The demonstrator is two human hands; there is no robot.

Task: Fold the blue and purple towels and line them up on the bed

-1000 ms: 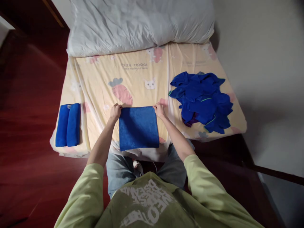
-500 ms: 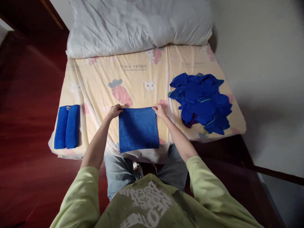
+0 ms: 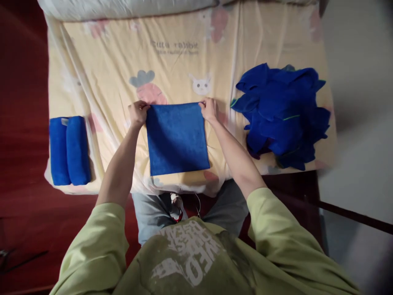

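Observation:
A flat, square blue cloth is spread on the bed in front of me. My left hand pinches its far left corner between thumb and fingers. At the far right corner, my right hand grips the cloth the same way. The far edge is stretched straight between both hands. A crumpled heap of blue cloths, some with green edging, lies to the right. On the left side rest two rolled blue cloths side by side, one with a white tag.
The bed has a pale yellow sheet printed with carrots and rabbits. A grey-white bulky bedding piece lies along the far side. A wall stands on the right, and dark red floor shows at the left.
The camera view has tilted down and come closer, so the bedding at the back is mostly cut off. Both hands still hold the same corners; the cloth now sits farther from the bed's near edge.

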